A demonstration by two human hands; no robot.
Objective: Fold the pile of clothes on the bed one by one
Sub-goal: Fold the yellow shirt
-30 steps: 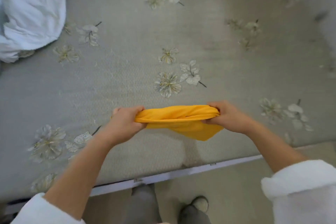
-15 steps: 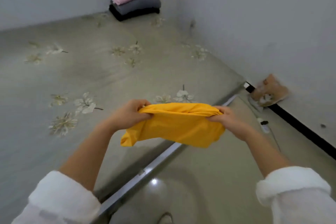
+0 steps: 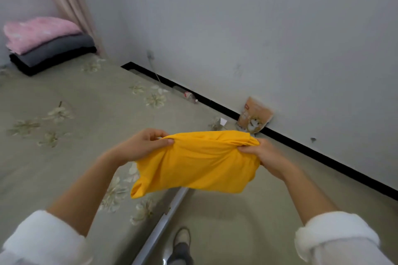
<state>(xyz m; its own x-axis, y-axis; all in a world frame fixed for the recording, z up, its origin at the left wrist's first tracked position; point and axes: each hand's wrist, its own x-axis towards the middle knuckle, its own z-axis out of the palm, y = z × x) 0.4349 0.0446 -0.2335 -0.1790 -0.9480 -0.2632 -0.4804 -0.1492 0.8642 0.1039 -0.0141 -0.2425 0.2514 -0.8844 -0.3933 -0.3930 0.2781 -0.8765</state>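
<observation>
A folded yellow garment (image 3: 196,165) hangs in the air over the bed's near corner, bunched along its top edge. My left hand (image 3: 142,145) grips its left end and my right hand (image 3: 261,155) grips its right end. Below lies the bed (image 3: 71,105) with a grey-green flowered sheet. At the bed's far corner sits a stack of folded clothes (image 3: 47,45): pink on top, grey in the middle, black underneath.
A white wall with a black skirting strip (image 3: 301,146) runs along the right. A printed bag (image 3: 254,118) leans against it on the floor. A pink curtain (image 3: 69,0) hangs at the far corner. The bed's metal edge (image 3: 163,221) and my foot (image 3: 182,241) show below.
My view has swung to the right, from the middle of the bed to its far corner and the wall. The yellow garment has stayed held in both hands and now hangs lower.
</observation>
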